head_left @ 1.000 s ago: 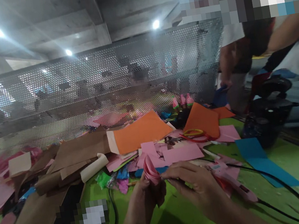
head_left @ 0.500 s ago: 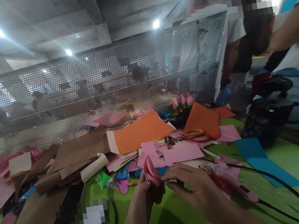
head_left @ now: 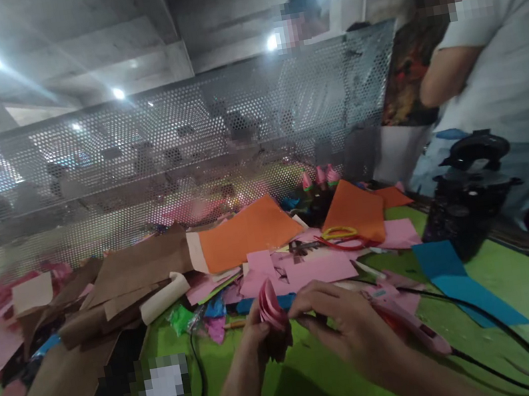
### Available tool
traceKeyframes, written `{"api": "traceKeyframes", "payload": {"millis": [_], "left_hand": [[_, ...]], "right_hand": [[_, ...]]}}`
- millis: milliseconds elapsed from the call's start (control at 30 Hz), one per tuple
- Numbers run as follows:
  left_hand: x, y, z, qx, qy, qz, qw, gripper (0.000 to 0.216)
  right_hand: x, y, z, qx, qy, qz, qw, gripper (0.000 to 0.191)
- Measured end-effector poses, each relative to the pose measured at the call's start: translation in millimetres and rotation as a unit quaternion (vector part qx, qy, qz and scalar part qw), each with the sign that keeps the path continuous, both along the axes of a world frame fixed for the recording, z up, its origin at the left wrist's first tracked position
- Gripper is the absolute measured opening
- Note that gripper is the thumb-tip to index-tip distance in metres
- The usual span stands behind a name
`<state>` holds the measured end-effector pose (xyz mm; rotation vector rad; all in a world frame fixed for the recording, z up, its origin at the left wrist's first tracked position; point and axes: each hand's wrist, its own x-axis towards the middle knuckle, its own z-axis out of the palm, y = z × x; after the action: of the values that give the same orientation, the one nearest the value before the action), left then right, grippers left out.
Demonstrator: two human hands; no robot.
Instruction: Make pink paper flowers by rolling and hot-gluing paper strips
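Observation:
A small folded pink paper piece (head_left: pixel 270 306) is held between both hands just above the green table (head_left: pixel 522 344). My left hand (head_left: pixel 253 355) grips it from below and the left, fingers closed round its base. My right hand (head_left: pixel 339 327) pinches its right edge with thumb and fingertips. A pink glue gun (head_left: pixel 408 326) lies right beside my right hand, its black cord (head_left: pixel 515 359) looping off to the right.
Brown paper sheets (head_left: pixel 134 267), orange sheets (head_left: pixel 244 232), pink sheets (head_left: pixel 320 270) and a blue sheet (head_left: pixel 455 281) litter the table. Scissors with red and yellow handles (head_left: pixel 339 236) lie behind. A perforated metal screen (head_left: pixel 160 154) bounds the back. People (head_left: pixel 500 64) stand at the right by a black machine (head_left: pixel 467 198).
The pink piece has turned slightly in my fingers, showing more folds. The people at the right have straightened up and shifted; the view has tilted a little.

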<state>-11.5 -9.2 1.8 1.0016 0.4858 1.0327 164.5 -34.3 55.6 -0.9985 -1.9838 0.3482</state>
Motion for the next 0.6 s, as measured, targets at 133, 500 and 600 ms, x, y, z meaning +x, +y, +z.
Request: {"api": "traceKeyframes", "payload": {"millis": [133, 500, 600], "left_hand": [[0.1, 1.0, -1.5, 0.003, -0.012, 0.002, 1.0, 0.011], [-0.8, 17.4, -11.5, 0.008, -0.015, -0.064, 0.998, 0.038], [1.1, 27.8, -21.3, 0.029, -0.04, -0.095, 0.994, 0.04]], "right_hand": [[-1.1, 0.2, -2.6, -0.004, -0.016, 0.013, 1.0, 0.025], [1.1, 4.5, 1.2, -0.038, 0.021, -0.005, 0.999, 0.01], [2.7, 4.7, 4.3, -0.039, 0.002, 0.017, 0.999, 0.009]]}}
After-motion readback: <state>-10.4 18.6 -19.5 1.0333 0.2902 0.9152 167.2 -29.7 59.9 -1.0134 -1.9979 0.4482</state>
